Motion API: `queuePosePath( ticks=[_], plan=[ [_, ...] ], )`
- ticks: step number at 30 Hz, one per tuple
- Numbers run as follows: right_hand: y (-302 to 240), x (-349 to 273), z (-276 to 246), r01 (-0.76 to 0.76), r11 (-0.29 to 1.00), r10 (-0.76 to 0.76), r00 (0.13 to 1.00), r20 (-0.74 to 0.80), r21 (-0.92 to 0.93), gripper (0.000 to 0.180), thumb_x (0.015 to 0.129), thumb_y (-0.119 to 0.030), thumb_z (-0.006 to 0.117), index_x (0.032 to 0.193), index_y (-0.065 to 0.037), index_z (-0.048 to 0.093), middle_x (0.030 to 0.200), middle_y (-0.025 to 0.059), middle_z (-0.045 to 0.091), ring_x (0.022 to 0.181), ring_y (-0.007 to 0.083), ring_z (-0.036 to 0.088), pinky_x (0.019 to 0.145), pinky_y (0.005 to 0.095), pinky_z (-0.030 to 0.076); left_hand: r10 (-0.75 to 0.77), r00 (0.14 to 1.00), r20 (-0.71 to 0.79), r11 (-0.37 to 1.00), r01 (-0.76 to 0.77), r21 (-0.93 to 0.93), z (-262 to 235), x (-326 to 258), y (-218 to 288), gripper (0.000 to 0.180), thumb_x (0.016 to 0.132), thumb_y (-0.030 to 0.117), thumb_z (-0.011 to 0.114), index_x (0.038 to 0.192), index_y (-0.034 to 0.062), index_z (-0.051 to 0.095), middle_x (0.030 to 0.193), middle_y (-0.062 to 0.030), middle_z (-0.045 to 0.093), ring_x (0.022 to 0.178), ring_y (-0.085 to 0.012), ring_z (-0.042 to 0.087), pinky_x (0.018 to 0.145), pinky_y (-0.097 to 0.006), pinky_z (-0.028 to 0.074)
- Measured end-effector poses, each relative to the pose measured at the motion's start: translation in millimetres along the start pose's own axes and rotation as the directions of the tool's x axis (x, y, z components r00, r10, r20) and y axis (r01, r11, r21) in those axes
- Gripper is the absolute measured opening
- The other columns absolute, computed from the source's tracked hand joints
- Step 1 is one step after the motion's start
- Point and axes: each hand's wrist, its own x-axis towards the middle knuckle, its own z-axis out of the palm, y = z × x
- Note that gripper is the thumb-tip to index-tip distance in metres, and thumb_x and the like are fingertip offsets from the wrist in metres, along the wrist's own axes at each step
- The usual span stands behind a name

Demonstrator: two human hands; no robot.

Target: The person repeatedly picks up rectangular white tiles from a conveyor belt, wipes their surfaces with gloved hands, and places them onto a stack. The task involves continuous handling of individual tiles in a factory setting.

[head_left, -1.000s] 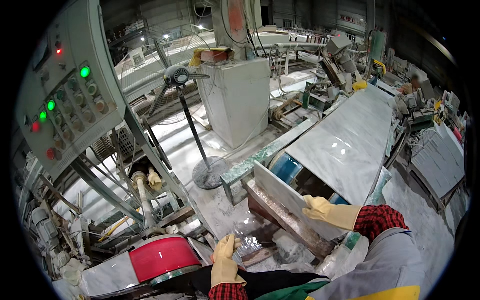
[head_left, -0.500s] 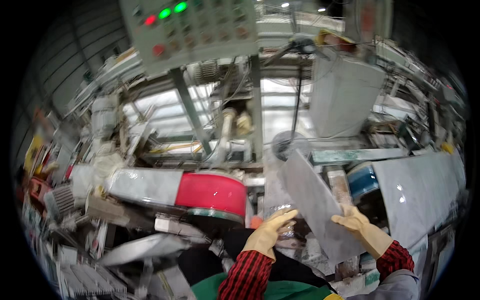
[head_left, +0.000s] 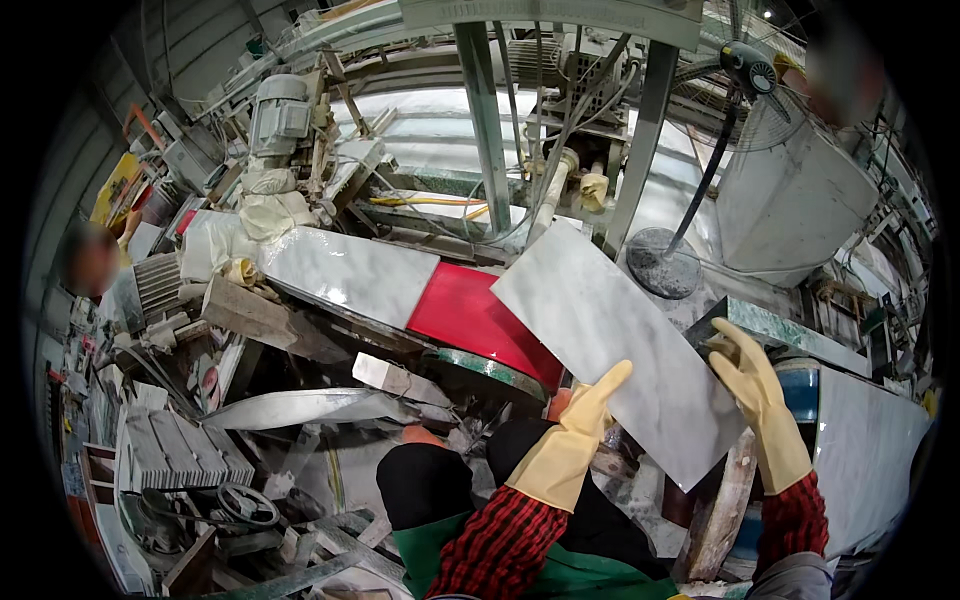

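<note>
A rectangular white marble tile with grey veins (head_left: pixel 620 345) is held tilted in front of me. My left hand (head_left: pixel 570 435), in a cream rubber glove, grips its near left edge, thumb on the face and the other fingers partly hidden beneath. My right hand (head_left: pixel 755 395), gloved alike, is at the tile's right edge with fingers spread; whether it touches the edge is hard to tell. The tile's left corner overlaps the view of a red belt surface (head_left: pixel 465 310). Left of the red part lies a wet pale slab (head_left: pixel 350 275).
At right, a pale wet slab (head_left: pixel 870 450) adjoins a blue curved surface (head_left: pixel 800 390). A fan on a round base (head_left: pixel 663 265) stands beyond the tile. Machine frames and a motor (head_left: pixel 280 115) are at far left. Scrap stone and a coiled hose (head_left: pixel 245 505) lie lower left. A person (head_left: pixel 110 245) is at far left.
My view has swung lower and rightward things shifted. The tile has turned flatter toward me, its far end now by the red surface. My right hand has moved off its face to the edge, fingers spread.
</note>
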Motion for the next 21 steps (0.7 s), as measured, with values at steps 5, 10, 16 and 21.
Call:
queuePosePath(
  ticks=[5, 10, 16, 21],
  plan=[
    [106, -41, -33, 0.007, 0.956, 0.127, 0.893, -0.433, 0.295, 0.055, 0.096, -0.024, 0.060, 0.146, -0.012, 0.041, 0.125, 0.0147, 0.058, 0.105, 0.0191, 0.058, 0.087, 0.0301, 0.048, 0.195, 0.974, -0.112, 0.975, -0.205, -0.088, 16, -4, 18, 0.037, 0.088, 0.018, 0.072, 0.119, 0.0018, 0.062, 0.101, -0.0054, 0.069, 0.075, -0.0149, 0.065, 0.062, -0.029, 0.050],
    [72, -59, 52, -0.321, 0.675, 0.493, 0.866, -0.082, 0.664, 0.047, 0.098, -0.036, 0.052, 0.135, -0.008, 0.052, 0.113, 0.0073, 0.062, 0.094, 0.0121, 0.059, 0.079, 0.0264, 0.048, 0.123, 0.967, -0.224, 0.992, -0.113, 0.058, -37, 5, 10, 0.029, 0.088, 0.020, 0.071, 0.111, 0.0029, 0.064, 0.084, -0.0036, 0.069, 0.050, -0.0121, 0.056, 0.041, -0.031, 0.041],
    [84, -27, 78, -0.021, 0.823, 0.211, 0.939, -0.270, 0.568, 0.057, 0.092, -0.020, 0.064, 0.141, -0.002, 0.043, 0.131, 0.0084, 0.056, 0.115, 0.0169, 0.055, 0.097, 0.0300, 0.045, 0.210, 0.960, -0.187, 0.962, -0.237, -0.135, -28, 2, 22, 0.040, 0.093, 0.026, 0.066, 0.125, 0.0048, 0.057, 0.107, -0.0081, 0.066, 0.087, -0.0200, 0.065, 0.072, -0.035, 0.052],
    [56, -14, 88, -0.075, 0.824, 0.230, 0.950, -0.210, 0.561, 0.059, 0.091, -0.019, 0.065, 0.142, 0.000, 0.041, 0.129, 0.0088, 0.057, 0.112, 0.0184, 0.058, 0.096, 0.0308, 0.047, 0.206, 0.968, -0.140, 0.901, -0.244, -0.358, -47, 11, 22, 0.045, 0.095, 0.025, 0.062, 0.133, 0.0050, 0.049, 0.125, -0.0100, 0.060, 0.107, -0.0270, 0.060, 0.093, -0.043, 0.049]
  ],
)
